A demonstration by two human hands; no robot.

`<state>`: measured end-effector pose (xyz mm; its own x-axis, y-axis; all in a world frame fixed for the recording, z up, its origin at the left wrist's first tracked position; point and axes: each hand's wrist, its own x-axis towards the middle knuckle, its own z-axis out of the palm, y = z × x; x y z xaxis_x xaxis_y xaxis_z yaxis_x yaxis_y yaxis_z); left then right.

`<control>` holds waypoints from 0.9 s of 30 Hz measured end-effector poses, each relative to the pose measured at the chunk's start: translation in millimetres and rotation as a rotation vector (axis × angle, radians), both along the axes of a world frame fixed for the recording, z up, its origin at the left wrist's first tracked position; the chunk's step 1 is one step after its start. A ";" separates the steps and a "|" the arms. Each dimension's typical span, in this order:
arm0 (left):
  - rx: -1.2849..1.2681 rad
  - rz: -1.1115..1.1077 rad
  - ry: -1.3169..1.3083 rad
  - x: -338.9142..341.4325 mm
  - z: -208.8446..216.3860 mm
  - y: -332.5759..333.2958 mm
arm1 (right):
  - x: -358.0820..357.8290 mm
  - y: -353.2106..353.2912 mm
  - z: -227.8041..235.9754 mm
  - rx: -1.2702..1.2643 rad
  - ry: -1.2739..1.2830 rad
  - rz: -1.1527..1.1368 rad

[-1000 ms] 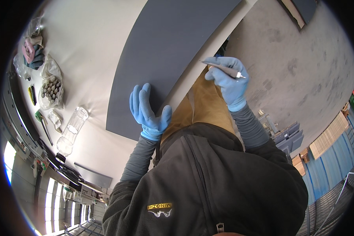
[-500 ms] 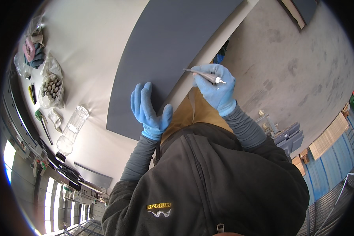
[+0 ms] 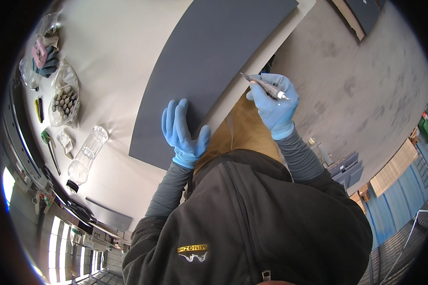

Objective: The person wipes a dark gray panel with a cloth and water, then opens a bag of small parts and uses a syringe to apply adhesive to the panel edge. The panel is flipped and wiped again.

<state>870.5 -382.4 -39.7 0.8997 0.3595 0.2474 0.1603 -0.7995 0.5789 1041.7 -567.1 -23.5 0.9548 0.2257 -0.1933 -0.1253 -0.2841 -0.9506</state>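
Note:
A long dark grey panel [image 3: 204, 57] with a curved outer edge lies on the pale work table [image 3: 114, 57]. My left hand [image 3: 181, 130], in a blue glove, rests on its near end with fingers stretched out and thumb apart, holding nothing. In my right hand [image 3: 278, 111], also gloved in blue, is a slim dark pen-shaped tool [image 3: 267, 87] with a thin pointed tip, a white collar and a small metal end. Its tip points left toward the panel's inner edge and appears apart from it. The fingertips curl around the tool's body.
Along the table's left side lie a clear bottle [image 3: 88, 156], a bag of small cylindrical pieces [image 3: 64, 104], a green-headed tool [image 3: 50, 147], a yellow-and-black cutter [image 3: 38, 110] and dark gloves [image 3: 45, 66]. Another dark panel [image 3: 364, 16] stands at the upper right, above the grey floor.
My right hand has moved a little right with the pen-shaped tool, drawing its tip away from the panel's inner edge. My left hand stays almost where it was.

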 end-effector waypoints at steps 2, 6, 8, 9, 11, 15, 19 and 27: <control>0.004 0.003 -0.023 1.1 0.2 0.1 | -4.0 2.0 -0.6 -0.008 0.014 0.017; 0.008 0.011 -0.016 0.6 1.5 1.4 | -9.4 2.6 0.5 -0.098 -0.081 0.200; -0.015 0.014 -0.033 0.2 2.2 2.3 | -11.8 4.3 2.3 -0.129 -0.075 0.255; -0.027 0.012 -0.037 0.1 2.9 3.0 | -12.8 6.7 3.4 -0.151 -0.096 0.246; -0.054 0.008 -0.030 0.1 5.8 4.3 | -14.3 14.5 7.9 -0.175 -0.141 0.238; -0.143 0.033 -0.051 0.3 13.9 12.9 | -11.2 40.5 30.9 -0.039 0.073 0.131; -0.151 0.061 -0.113 -9.4 24.1 23.8 | 1.1 87.2 60.3 -0.006 0.229 0.224; -0.236 0.241 -0.119 -72.1 49.1 49.2 | -16.8 259.8 37.2 0.274 0.295 0.457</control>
